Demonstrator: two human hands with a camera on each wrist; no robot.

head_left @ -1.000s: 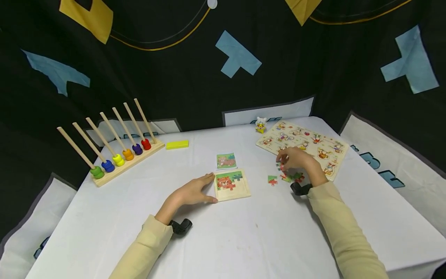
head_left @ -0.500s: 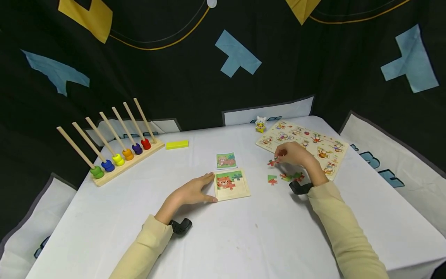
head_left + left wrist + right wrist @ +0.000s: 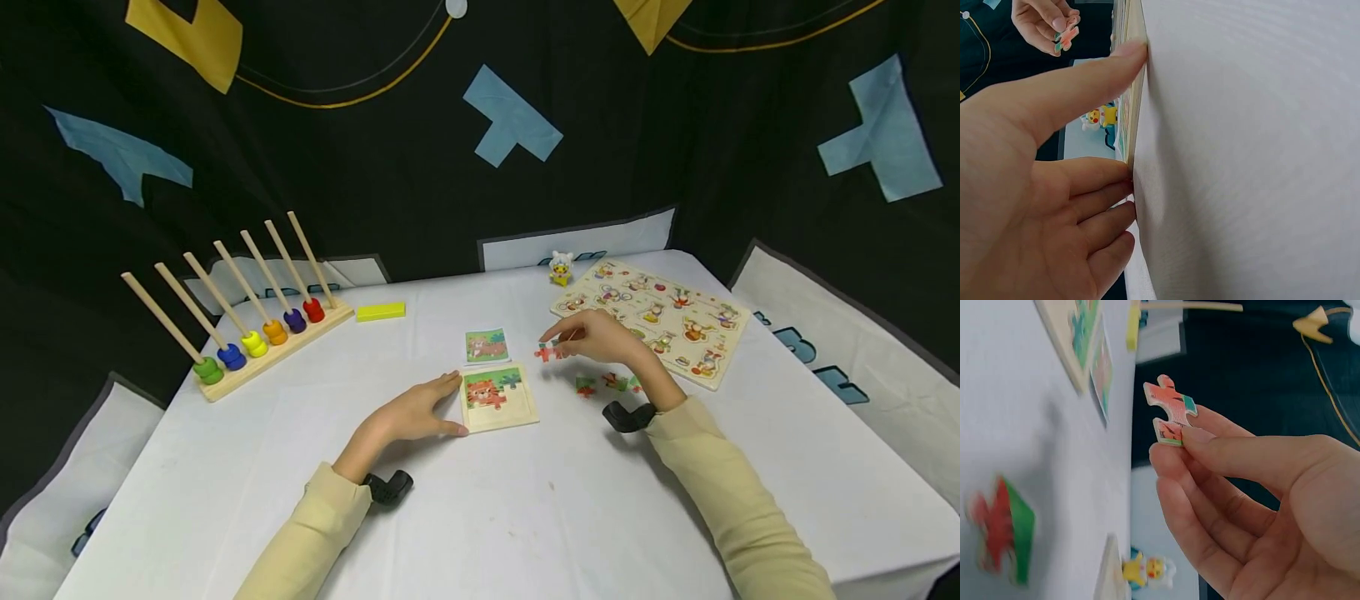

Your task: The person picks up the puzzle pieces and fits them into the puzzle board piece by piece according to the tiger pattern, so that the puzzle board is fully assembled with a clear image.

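My right hand (image 3: 598, 335) pinches a red-orange jigsaw puzzle piece (image 3: 1172, 406) with a green corner, between thumb and fingers, above the table to the right of the wooden puzzle tray. That tray (image 3: 519, 416) holds joined pieces showing an orange tiger and greenery, with bare wood at lower right. My left hand (image 3: 414, 410) rests against the tray's left side, thumb by the near corner and fingers extended; in the left wrist view the thumb (image 3: 1129, 50) touches the tray edge. Several loose puzzle pieces (image 3: 585, 387) lie below my right hand, one partly hidden by the wrist.
Behind the tray lies a small picture card (image 3: 487, 345). A large wooden picture board (image 3: 697, 304) sits at the right, beside a small yellow-and-white figurine (image 3: 560, 268). At left stand a pegged bead rack (image 3: 273, 354) and a yellow block (image 3: 381, 312).
My right hand has picked up a puzzle piece from the loose group and carried it left toward the tray. The left hand has stayed at the tray's edge.
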